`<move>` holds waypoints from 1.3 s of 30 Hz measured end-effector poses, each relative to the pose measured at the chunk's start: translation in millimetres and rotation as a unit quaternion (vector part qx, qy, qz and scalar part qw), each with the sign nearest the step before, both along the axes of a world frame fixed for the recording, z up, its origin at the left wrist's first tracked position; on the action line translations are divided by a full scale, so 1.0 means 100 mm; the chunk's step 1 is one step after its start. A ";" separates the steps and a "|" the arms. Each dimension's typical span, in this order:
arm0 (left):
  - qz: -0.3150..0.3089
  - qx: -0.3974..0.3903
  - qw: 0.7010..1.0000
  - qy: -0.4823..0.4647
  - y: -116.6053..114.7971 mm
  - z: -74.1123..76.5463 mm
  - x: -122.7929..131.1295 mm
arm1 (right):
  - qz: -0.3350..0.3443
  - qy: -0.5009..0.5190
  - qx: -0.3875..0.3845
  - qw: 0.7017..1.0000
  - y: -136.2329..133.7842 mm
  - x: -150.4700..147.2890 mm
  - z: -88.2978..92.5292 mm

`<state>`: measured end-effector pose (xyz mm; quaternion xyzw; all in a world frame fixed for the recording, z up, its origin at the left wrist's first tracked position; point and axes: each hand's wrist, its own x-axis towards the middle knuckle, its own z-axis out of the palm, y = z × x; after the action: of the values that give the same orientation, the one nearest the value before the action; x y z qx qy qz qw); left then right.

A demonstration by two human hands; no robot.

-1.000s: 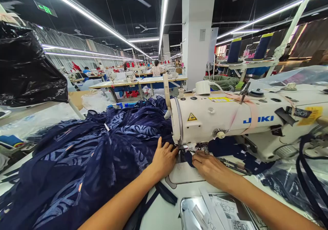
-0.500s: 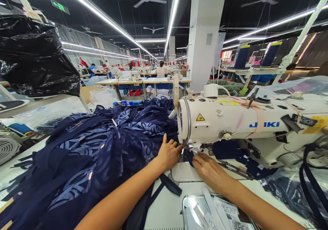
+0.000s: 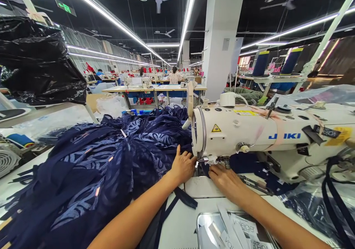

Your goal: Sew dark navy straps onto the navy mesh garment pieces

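Note:
A white sewing machine [image 3: 235, 125] stands before me, its needle area low at its left end. Just left of the needle area, my left hand [image 3: 183, 167] curls its fingers down on the navy fabric, thumb raised; the fingertips are partly hidden. My right hand [image 3: 223, 178] is closed on the edge of a small navy fabric piece [image 3: 204, 169] at the right of the presser foot. Its fingertips are partly under the machine head. A large heap of navy patterned fabric pieces [image 3: 111, 160] with straps lies to the left.
A metal tray [image 3: 198, 225] with printed white labels [image 3: 244, 227] sits at the front. Tweezers-like metal tools [image 3: 255, 184] and more navy fabric [image 3: 244, 164] lie beside the machine. Black plastic [image 3: 41, 60] hangs at left; thread cones [image 3: 260, 64] stand behind right.
My right hand has shifted slightly forward, and the small navy piece has moved farther in beneath the machine head. My left hand stays almost in place.

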<state>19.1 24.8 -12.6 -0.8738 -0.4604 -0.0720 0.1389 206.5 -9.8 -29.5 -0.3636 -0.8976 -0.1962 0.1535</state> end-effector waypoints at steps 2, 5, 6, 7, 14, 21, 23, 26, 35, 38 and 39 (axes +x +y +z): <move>0.012 -0.022 1.000 -0.010 -0.01 0.06 0.01 | -0.012 0.004 0.015 1.000 0.06 0.10 0.01; 0.019 -0.083 0.995 -0.043 -0.08 0.27 0.01 | -0.016 0.007 0.028 0.999 0.12 0.21 0.02; 0.009 -0.106 0.993 -0.054 -0.12 0.36 0.00 | -0.014 0.007 0.028 0.999 0.12 0.23 0.02; -0.007 -0.125 0.990 -0.062 -0.17 0.46 -0.02 | -0.013 0.009 0.028 0.999 0.12 0.24 0.02; -0.098 -0.125 0.986 0.054 -0.75 0.52 -0.30 | -0.018 0.019 0.016 1.000 0.08 0.21 0.01; -0.126 0.055 0.990 -0.030 -0.79 0.16 -0.40 | -0.075 -0.007 -0.049 0.996 0.06 0.17 0.10; -0.120 0.037 0.985 -0.119 -0.71 0.13 -0.24 | -0.085 -0.008 -0.061 0.995 0.08 0.16 0.11; -0.101 -0.059 0.957 -0.265 -0.60 0.03 0.11 | -0.089 -0.012 -0.076 0.993 0.11 0.17 0.11; -0.111 -0.108 0.927 -0.340 -0.30 -0.11 0.18 | -0.096 -0.025 -0.094 0.991 0.09 0.18 0.19; -0.107 -0.048 0.943 -0.313 -0.32 -0.04 0.02 | -0.095 -0.029 -0.122 0.988 0.05 0.20 0.27; -0.114 -0.026 0.946 -0.301 -0.36 -0.02 -0.01 | -0.091 -0.022 -0.131 0.987 0.02 0.23 0.31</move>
<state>18.5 -11.0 -14.1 -0.8613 -0.3800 -0.3351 -0.0382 229.4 -7.6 1.1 -0.4563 -0.8819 -0.0983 0.0665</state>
